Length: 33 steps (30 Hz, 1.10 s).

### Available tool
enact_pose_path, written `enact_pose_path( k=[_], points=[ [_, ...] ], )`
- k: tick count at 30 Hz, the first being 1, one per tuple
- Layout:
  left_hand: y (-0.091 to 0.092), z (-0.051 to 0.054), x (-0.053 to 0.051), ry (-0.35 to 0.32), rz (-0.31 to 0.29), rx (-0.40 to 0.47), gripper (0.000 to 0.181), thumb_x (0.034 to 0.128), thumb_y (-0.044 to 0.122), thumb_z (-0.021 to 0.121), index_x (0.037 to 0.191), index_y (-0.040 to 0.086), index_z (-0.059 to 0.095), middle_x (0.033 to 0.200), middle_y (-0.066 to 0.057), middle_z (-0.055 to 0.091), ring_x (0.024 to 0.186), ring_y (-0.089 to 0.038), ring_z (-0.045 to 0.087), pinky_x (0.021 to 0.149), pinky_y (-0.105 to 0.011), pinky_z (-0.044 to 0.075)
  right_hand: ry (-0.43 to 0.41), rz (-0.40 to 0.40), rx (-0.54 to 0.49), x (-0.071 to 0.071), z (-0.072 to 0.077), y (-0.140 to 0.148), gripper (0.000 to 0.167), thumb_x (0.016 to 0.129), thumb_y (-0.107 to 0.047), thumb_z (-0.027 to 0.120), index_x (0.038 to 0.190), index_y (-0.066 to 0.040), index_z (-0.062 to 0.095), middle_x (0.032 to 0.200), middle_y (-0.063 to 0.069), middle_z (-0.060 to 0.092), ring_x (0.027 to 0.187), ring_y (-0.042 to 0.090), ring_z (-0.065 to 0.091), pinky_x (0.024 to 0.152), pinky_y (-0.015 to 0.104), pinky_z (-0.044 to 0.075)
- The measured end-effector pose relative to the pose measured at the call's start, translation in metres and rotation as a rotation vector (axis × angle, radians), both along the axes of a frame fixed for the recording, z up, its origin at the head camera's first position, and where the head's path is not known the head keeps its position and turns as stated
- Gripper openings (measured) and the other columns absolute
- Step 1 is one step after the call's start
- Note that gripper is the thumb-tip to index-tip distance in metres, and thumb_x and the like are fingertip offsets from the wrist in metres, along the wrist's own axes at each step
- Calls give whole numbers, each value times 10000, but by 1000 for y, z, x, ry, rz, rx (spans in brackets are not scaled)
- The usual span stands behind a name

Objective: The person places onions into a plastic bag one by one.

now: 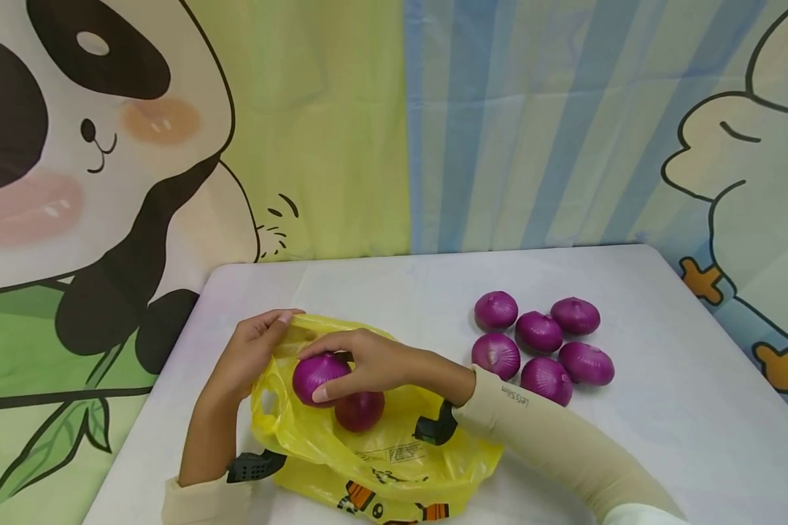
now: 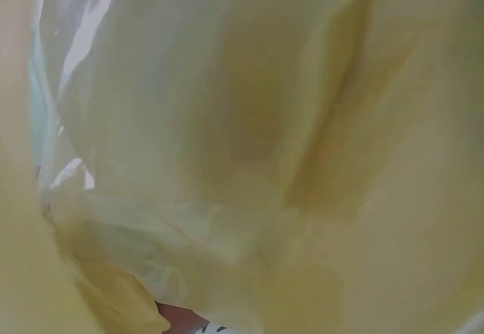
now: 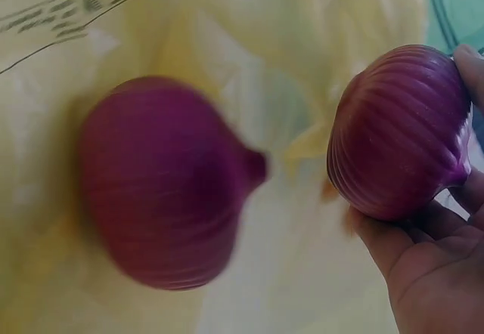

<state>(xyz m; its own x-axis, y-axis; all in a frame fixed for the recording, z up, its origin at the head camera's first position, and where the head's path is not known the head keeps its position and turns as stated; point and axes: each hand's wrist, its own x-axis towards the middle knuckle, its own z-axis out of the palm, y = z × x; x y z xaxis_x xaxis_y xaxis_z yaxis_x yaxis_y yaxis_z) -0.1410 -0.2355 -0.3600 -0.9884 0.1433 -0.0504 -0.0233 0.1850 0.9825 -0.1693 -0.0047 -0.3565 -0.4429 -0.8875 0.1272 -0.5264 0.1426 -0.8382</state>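
Observation:
A yellow plastic bag [image 1: 341, 452] lies spread on the table with its mouth held wide; its film fills most of the left wrist view. My left hand [image 1: 252, 350] pinches the bag's upper left edge. Over the bag's mouth, my right hand [image 1: 368, 361] grips a red onion [image 1: 318, 378] between thumb and fingers, and the right wrist view shows this held onion [image 3: 404, 134] from beneath the hand. Inside the bag rests another red onion [image 1: 360, 412], just below the held one; its pointed tip shows in the right wrist view.
Several red onions [image 1: 538, 332] sit grouped on the white table [image 1: 657, 313], to the right of the bag. Behind the table hangs a cartoon-printed cloth [image 1: 328, 146]. My right forearm crosses over the bag's right side.

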Motion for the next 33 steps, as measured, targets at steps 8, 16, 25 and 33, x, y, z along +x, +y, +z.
enact_pose_path(
  k=[8,16,25,33],
  points=[
    [2,-4,-1,-1,-3,-22,456,1049,330,440,1285,-41,560,1153,-236,598,873,-289,677,728,-425,565,-36,-50,38,-5,-24,-3,526,875,-319,742,1342,-143,575,1283,-48,563,1088,33,543,825,198,495],
    [1,-3,-2,-2,-1,-29,462,1047,342,440,1289,-33,562,1142,-240,602,869,-310,680,726,-429,565,-31,-59,31,-7,-36,-6,520,876,-334,741,1335,-160,572,1273,-66,558,1075,34,547,821,200,496],
    [3,-3,-2,-12,4,-41,460,1046,342,443,1298,-25,561,1170,-216,589,927,-323,658,768,-415,560,-34,-83,92,-6,-45,-8,525,869,-378,739,1326,-181,572,1240,-72,571,1032,31,560,810,201,492],
    [3,-3,-2,-18,-4,-45,469,1042,345,456,1327,-16,548,1216,-200,572,963,-300,651,797,-404,553,-61,-106,131,-9,-54,-4,550,862,-414,736,1329,-175,568,1209,-82,572,1005,31,568,811,212,494]
  ],
)
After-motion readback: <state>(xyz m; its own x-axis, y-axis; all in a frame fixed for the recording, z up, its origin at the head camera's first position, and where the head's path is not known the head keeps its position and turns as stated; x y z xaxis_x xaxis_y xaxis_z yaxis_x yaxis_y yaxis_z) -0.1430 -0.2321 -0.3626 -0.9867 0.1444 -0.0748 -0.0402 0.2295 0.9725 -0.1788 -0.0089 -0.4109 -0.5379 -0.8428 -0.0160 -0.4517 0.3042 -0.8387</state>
